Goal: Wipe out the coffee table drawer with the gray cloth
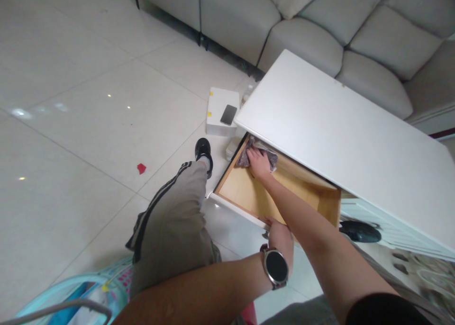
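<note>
A wooden drawer [241, 192] stands pulled out from under a white table top [341, 140]. My right hand [259, 164] reaches deep into it, fingers pressed flat on a greyish cloth [244, 157] in the drawer's far left corner. My left hand [282, 242], with a round watch [276, 267] on the wrist, rests on the drawer's white front edge, fingers curled over it. Part of the cloth is hidden under the table top.
A white box [217, 112] with a dark phone [228, 114] on it lies on the tiled floor beside the table. A grey sofa [302, 26] runs behind. My left leg [174, 221] is bent beside the drawer. A red scrap [141, 168] lies on the floor.
</note>
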`<state>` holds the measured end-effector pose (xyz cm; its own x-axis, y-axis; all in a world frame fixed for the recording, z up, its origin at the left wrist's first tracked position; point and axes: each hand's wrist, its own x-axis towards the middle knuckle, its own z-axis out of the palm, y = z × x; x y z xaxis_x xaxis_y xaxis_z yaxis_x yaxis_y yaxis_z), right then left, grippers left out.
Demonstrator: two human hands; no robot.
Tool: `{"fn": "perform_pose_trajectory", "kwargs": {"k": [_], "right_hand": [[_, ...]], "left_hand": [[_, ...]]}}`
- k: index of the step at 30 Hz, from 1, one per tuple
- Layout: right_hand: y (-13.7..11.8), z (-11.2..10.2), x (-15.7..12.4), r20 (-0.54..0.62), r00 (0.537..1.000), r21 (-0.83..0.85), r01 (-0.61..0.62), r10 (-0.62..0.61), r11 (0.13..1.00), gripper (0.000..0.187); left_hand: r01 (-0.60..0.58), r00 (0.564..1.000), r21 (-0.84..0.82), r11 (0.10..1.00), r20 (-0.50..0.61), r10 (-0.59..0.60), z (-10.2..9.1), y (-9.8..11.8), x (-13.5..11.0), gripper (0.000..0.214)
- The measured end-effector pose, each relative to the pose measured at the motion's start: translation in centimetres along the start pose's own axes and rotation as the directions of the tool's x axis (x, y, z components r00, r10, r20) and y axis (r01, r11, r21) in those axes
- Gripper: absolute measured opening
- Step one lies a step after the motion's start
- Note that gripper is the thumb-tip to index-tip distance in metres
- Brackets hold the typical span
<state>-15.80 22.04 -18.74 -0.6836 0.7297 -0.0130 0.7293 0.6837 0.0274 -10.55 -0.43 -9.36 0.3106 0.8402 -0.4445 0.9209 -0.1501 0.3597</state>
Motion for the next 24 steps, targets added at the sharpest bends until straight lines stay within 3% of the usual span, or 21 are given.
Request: {"fn": "perform_pose_trajectory", "kwargs": {"k": [3,8,11,15,19,22,24], "right_hand": [[0.6,0.5,-0.5,0.075,0.995,-0.033,0.063,-0.061,0.997,0.042],[1.0,-0.1,-0.1,0.107,0.992,-0.052,0.074,-0.068,0.996,0.047],[3.0,-0.4,-1.9,0.141,0.986,-0.052,0.096,-0.087,0.994,0.052],[8.5,-0.2,-8.6,0.215,0.977,-0.095,0.028,-0.007,0.995,0.065],[13.9,0.5,-17.6,0.224,0.954,-0.193,-0.156,0.198,0.969,0.065],[15.3,1.0,-22.0,0.176,0.906,-0.203,-0.348,0.384,0.915,0.062],[15.0,1.2,-22.9,0.136,0.859,-0.172,-0.471,0.494,0.865,0.061]], "left_hand": [[-0.132,0.988,0.224,0.966,0.105,0.111,-1.0,-0.2,-0.2,0.042],[-0.119,0.987,0.260,0.958,0.135,0.086,-1.8,-0.3,-0.5,0.044],[-0.097,0.990,0.230,0.968,0.120,0.071,-1.8,-0.3,-0.6,0.043],[-0.104,0.990,0.194,0.975,0.111,0.083,-2.0,-0.4,-0.6,0.043],[-0.106,0.992,0.168,0.980,0.092,0.092,-2.0,-0.5,-0.5,0.041],[-0.101,0.993,0.158,0.982,0.075,0.090,-2.0,-0.7,-0.7,0.038],[-0.093,0.995,0.157,0.983,0.048,0.087,-1.9,-0.8,-0.9,0.036]]}}
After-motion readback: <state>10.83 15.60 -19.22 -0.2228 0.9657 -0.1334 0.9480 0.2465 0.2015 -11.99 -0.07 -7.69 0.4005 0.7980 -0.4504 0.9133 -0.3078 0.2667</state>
